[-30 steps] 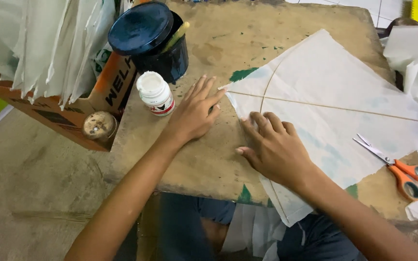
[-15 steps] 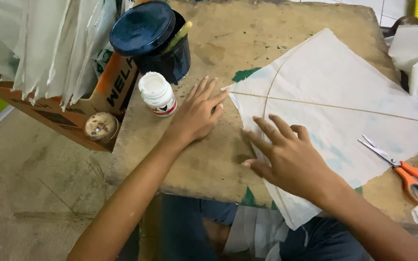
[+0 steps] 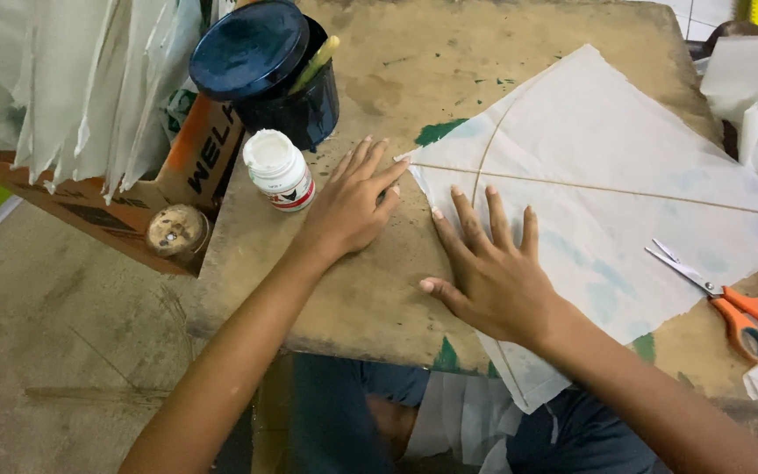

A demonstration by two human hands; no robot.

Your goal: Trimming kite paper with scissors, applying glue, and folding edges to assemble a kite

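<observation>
A white paper kite sheet with two thin crossed sticks lies on the worn wooden table. My right hand lies flat on the sheet's lower left edge, fingers spread. My left hand rests flat on the table, its fingertips touching the sheet's left corner. A small white glue bottle stands just left of my left hand. Neither hand holds anything.
A dark blue pot with a lid and a brush handle stands at the back left. Orange-handled scissors lie at the right edge. White paper strips hang over a cardboard box on the left. More white paper lies at the far right.
My right hand has opened from curled fingers to a flat, spread palm and slid slightly down along the sheet's edge. The left hand has stayed at the corner.
</observation>
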